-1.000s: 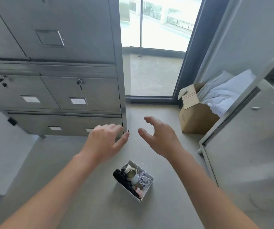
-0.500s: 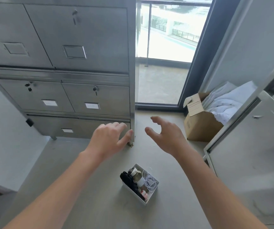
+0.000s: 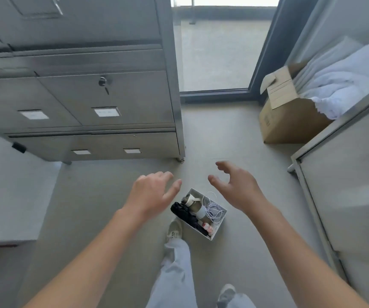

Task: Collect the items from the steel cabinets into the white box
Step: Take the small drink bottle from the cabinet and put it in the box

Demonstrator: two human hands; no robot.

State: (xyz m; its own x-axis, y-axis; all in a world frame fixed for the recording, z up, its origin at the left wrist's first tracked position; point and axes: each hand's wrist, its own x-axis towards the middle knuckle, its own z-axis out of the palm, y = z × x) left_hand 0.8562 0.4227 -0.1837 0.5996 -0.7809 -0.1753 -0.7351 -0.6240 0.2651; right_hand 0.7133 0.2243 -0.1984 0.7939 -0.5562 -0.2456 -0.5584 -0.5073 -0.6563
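White box [image 3: 221, 222] sits on the grey floor [image 3: 90, 207], near the right corner of the steel cabinet [image 3: 112, 96] and just beside the person's shoe [image 3: 174, 230]. It holds a black bundle [image 3: 183, 213], a pale roll [image 3: 198, 207], a coiled white cable [image 3: 213, 210] and a small red-and-pink item [image 3: 207, 226].

The left hand [image 3: 150, 196] appears to the left of the box and the right hand [image 3: 237, 190] to its right. Each grip is apart, with fingers loosely spread and nothing held.

The cabinet's drawers are closed, and a key hangs in one lock [image 3: 102, 82]. At the far right an open cardboard box [image 3: 290, 123] stands on the floor with white cloth [image 3: 343, 94] beside it, against a second steel cabinet [image 3: 345, 174]. A glass door [image 3: 219, 52] lies beyond.
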